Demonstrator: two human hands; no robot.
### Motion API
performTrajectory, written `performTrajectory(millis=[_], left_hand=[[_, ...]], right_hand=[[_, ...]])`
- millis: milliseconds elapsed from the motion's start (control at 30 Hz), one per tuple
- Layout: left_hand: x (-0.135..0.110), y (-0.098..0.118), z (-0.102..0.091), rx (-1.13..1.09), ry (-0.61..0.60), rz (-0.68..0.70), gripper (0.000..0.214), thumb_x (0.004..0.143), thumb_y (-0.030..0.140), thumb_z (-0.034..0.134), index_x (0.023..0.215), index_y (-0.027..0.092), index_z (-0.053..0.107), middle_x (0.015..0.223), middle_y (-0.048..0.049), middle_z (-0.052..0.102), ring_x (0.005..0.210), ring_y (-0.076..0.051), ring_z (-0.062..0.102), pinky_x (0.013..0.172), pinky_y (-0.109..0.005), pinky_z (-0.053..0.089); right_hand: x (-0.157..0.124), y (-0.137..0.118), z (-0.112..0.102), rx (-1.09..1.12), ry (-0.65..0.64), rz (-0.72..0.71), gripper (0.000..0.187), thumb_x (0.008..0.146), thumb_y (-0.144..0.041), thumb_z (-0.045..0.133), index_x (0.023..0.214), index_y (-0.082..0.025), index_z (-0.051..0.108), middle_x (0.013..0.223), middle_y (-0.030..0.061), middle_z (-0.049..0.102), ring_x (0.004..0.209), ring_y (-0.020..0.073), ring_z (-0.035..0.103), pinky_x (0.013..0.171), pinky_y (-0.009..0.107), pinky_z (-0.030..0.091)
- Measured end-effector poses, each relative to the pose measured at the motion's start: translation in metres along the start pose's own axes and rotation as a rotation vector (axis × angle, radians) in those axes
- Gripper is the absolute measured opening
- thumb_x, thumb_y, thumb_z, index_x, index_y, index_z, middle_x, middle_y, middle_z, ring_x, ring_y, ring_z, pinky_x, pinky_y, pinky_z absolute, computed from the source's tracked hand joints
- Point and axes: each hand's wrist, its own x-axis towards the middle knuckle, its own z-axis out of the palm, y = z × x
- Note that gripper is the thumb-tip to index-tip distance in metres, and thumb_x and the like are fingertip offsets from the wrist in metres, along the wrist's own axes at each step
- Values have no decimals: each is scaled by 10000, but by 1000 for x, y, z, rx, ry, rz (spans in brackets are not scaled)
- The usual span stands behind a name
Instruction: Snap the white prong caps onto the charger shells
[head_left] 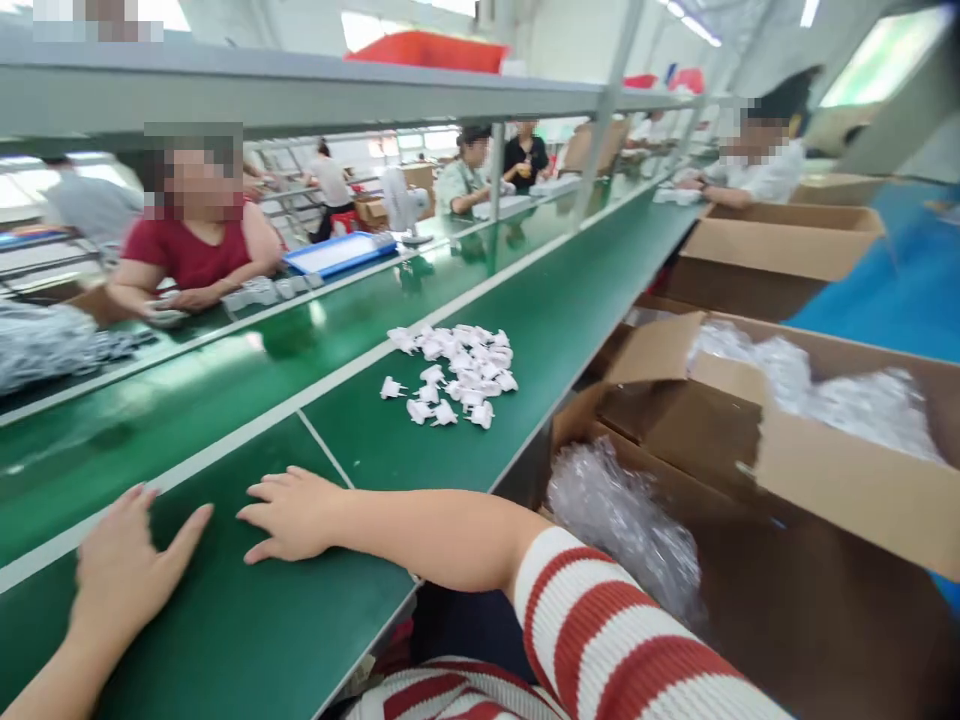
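Note:
Both my hands are over the green workbench top [360, 560] and hold nothing. At the lower left, my left hand [127, 560] has its fingers spread and the thumb pointing right. My right hand [292, 515] reaches in from the right, its fingers apart and turned toward the left hand. Beyond my right hand, a loose heap of small white plastic parts with thin prongs [469, 365] lies on the bench; they look like plugs. Neither hand touches the heap.
A shelf [300, 100] on posts runs above the belt [300, 350]. Cardboard boxes [840, 500] with clear plastic bags [630, 530] stand at the right. Across the belt, a person in red [195, 250] works beside a blue-rimmed tray [341, 254] and a white fan [405, 205].

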Motion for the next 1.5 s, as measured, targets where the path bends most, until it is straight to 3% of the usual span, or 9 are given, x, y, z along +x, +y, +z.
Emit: performTrajectory(millis=[100,167,267,500,800,1000,1300,1500], left_hand=[[-1,-7,19,-117,-136,69,915,922,767,317,1497,75,484,1626,-200,429,1518,-369,398,1269,-537,335],[0,-8,21,-166,-275,76,923,924,756,335,1544,87,473,1665,-148,387,1559,-345,335,1298,-524,288],[0,-6,17,-202,-358,44,931,929,757,352,1589,107,441,1688,-99,347,1589,-322,275,1321,-523,233],[-3,-9,17,-342,-308,2,884,927,762,427,1545,137,517,1663,-95,400,1577,-333,301,1306,-542,271],[-6,-13,19,-506,-253,-2,700,932,671,521,1425,188,640,1602,-110,495,1527,-331,401,1275,-547,338],[-7,-2,23,-411,-198,24,622,972,605,480,1412,199,648,1585,-110,516,1514,-333,420,1261,-551,372],[-10,7,20,-333,-264,58,673,1023,537,389,1500,96,562,1652,-151,405,1569,-346,316,1300,-570,273],[-6,1,22,-367,-242,80,665,991,548,425,1459,111,601,1619,-162,456,1547,-343,363,1289,-561,298]], right_hand=[[-6,-4,1,55,-1,20,674,1021,-579,529,1514,-121,520,1634,189,438,1543,358,381,1272,557,332],[-8,-4,2,95,-3,19,692,1014,-579,545,1525,-114,507,1646,204,413,1558,367,351,1282,567,310],[-9,-3,4,145,9,17,700,999,-574,582,1525,-119,506,1646,214,409,1566,370,337,1279,586,306],[-12,-4,5,149,-23,34,707,1019,-581,535,1560,-134,454,1670,196,372,1581,360,296,1303,559,242],[-14,3,11,170,88,27,712,957,-638,610,1517,-205,536,1568,189,486,1482,322,425,1272,517,302],[-13,6,10,260,179,67,479,994,-540,616,1396,-280,650,1479,86,587,1392,248,497,1239,462,357],[-11,-6,11,130,266,45,390,1057,-414,523,1344,-194,669,1410,118,645,1313,229,585,1212,454,396],[-7,-9,13,101,270,115,365,1053,-362,537,1305,-143,684,1424,116,667,1304,223,612,1187,406,440]])
